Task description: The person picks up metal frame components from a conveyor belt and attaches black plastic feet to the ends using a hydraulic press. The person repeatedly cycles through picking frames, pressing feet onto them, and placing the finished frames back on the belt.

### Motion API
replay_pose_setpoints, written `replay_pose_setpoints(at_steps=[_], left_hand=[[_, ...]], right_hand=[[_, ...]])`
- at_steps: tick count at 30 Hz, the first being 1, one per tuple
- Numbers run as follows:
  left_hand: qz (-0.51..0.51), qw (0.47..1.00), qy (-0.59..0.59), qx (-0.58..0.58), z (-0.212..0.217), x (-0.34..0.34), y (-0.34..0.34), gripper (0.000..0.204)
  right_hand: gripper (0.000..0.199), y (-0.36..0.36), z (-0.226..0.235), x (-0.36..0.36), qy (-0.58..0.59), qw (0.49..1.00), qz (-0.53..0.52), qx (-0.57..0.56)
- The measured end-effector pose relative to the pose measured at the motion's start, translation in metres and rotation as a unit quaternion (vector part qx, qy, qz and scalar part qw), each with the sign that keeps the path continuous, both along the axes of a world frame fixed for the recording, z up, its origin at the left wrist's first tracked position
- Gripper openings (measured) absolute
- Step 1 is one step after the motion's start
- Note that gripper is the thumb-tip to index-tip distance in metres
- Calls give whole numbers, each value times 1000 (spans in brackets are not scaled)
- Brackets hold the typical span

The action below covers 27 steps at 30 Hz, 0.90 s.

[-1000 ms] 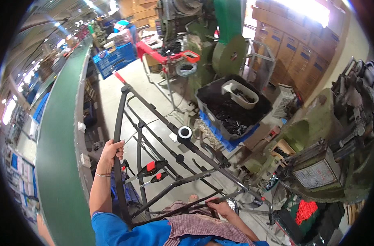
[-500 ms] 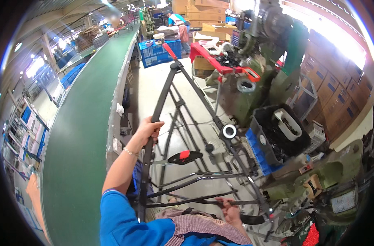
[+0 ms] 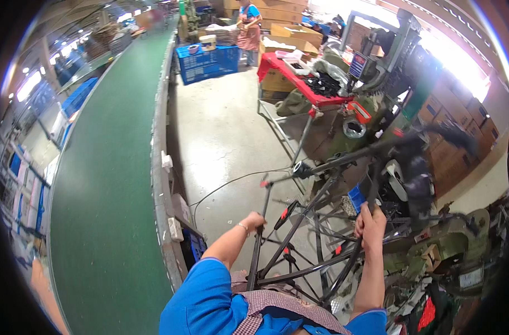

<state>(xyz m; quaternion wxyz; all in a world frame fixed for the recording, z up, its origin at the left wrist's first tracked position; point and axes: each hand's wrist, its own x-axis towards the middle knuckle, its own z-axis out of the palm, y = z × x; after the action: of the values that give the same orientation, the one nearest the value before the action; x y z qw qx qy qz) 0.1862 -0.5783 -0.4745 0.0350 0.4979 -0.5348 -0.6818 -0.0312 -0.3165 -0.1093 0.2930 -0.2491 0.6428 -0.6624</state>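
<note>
Item: black tubular metal frame (image 3: 316,223), rigid, judged awkward and fairly heavy. I had my left hand (image 3: 254,221) and right hand (image 3: 369,223) closed around opposite side tubes.

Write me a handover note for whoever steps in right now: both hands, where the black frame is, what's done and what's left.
Left hand: grip closed on a tube of the black metal frame.
Right hand: grip closed on another tube of the same frame, further right.
Frame: held tilted in front of the body, between the green conveyor belt and the green machine; red clips show on its bars.
Done: frame is off the ground in both hands, as far as can be seen.
Left: it is not yet set down anywhere; the belt beside it is the nearest open surface.
</note>
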Motion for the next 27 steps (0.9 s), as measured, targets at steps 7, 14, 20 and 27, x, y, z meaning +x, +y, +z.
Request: replay_pose_setpoints(at_steps=[7, 14, 20, 27], left_hand=[[-168, 866, 68, -465, 137, -78, -18, 37], [-225, 494, 213, -813, 387, -232, -53, 61], [-479, 423, 9, -769, 373, -316, -93, 37], [-519, 485, 261, -654, 364, -289, -127, 14]], right_hand=[[20, -80, -52, -34, -13, 988, 38, 151], [39, -159, -124, -83, 115, 959, 17, 258], [39, -214, -166, -135, 277, 923, -65, 260], [16, -114, -89, -158, 458, 871, -139, 107]])
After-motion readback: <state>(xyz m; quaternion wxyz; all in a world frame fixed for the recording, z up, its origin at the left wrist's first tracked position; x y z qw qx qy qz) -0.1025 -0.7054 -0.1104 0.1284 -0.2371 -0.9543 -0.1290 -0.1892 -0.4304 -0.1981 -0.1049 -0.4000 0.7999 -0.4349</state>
